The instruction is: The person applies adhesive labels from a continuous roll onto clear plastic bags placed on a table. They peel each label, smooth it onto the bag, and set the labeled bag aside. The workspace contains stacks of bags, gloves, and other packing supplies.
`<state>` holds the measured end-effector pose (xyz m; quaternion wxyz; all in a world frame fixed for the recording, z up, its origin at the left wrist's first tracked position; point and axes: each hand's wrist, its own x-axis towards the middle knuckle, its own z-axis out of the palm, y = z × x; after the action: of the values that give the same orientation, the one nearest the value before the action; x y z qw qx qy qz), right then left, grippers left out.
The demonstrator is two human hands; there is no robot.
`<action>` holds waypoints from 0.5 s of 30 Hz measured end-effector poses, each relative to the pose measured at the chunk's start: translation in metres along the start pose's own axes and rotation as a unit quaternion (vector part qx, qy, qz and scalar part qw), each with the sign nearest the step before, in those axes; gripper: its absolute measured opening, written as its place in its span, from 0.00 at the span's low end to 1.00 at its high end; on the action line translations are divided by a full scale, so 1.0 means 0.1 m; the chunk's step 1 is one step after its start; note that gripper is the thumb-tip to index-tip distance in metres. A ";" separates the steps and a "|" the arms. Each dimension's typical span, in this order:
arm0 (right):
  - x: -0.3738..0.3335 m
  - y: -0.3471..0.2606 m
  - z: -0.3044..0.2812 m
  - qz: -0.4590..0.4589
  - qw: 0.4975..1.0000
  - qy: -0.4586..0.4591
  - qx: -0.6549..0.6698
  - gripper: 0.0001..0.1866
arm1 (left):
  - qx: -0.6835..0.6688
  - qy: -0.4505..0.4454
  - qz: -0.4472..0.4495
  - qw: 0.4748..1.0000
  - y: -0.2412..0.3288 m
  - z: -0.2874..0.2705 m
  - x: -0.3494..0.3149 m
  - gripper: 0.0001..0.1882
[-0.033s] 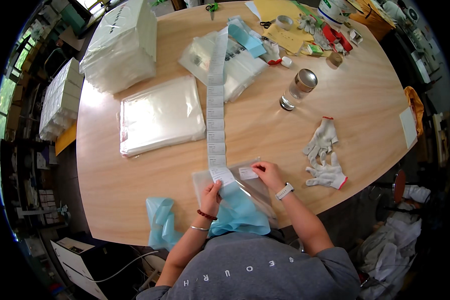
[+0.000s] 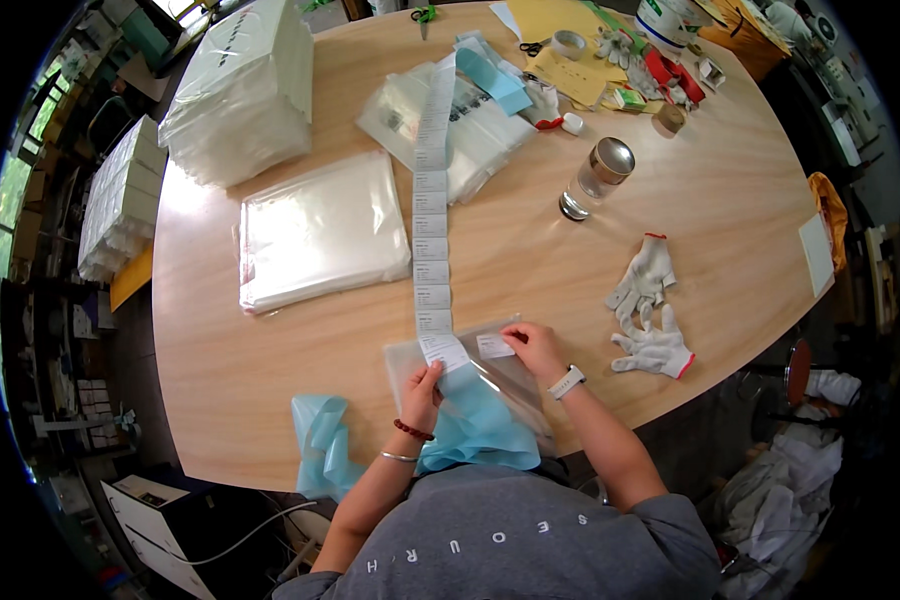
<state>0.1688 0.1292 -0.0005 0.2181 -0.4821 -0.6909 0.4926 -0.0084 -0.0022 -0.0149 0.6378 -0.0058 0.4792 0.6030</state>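
Right grip (image 2: pixel 536 349) at edge of white label (image 2: pixel 492 347), gloves (image 2: pixel 658 351) well apart

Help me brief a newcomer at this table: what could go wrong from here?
The small label at the right hand's fingertips might crease or sit crooked on the limp clear bag. The long label strip, with its near end in the left hand, could get dragged askew or torn by a tug. The jar, which holds clear liquid, could spill if knocked.
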 end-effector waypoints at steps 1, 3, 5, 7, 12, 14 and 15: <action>-0.01 -0.04 0.02 -0.049 0.995 0.007 -0.082 0.11 | -0.002 -0.002 0.001 1.000 0.01 0.01 -0.01 0.10; -0.05 -0.18 0.02 -0.147 0.959 0.020 -0.243 0.16 | 0.001 -0.001 0.003 1.000 0.02 0.02 -0.02 0.09; -0.02 -0.29 -0.01 -0.141 0.935 0.149 -0.291 0.16 | 0.010 0.006 0.005 1.000 0.02 0.02 -0.03 0.08; 0.07 -0.27 -0.06 -0.168 0.926 0.185 -0.283 0.15 | 0.000 0.007 0.008 1.000 0.04 0.08 -0.06 0.07; 0.34 -0.09 -0.24 -0.101 0.979 -0.077 -0.162 0.08 | -0.005 -0.007 0.010 1.000 0.03 0.06 -0.04 0.08; 0.34 -0.13 -0.26 -0.084 0.985 -0.083 -0.124 0.05 | 0.004 -0.028 0.012 1.000 -0.03 -0.08 0.01 0.10; 0.33 -0.14 -0.27 -0.074 0.988 -0.090 -0.106 0.04 | 0.006 -0.021 0.011 1.000 -0.04 -0.08 0.01 0.10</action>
<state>0.1686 0.1697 0.0178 0.1389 -0.4039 -0.7896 0.4405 -0.0104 -0.0069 -0.0216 0.6409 0.0160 0.4692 0.6073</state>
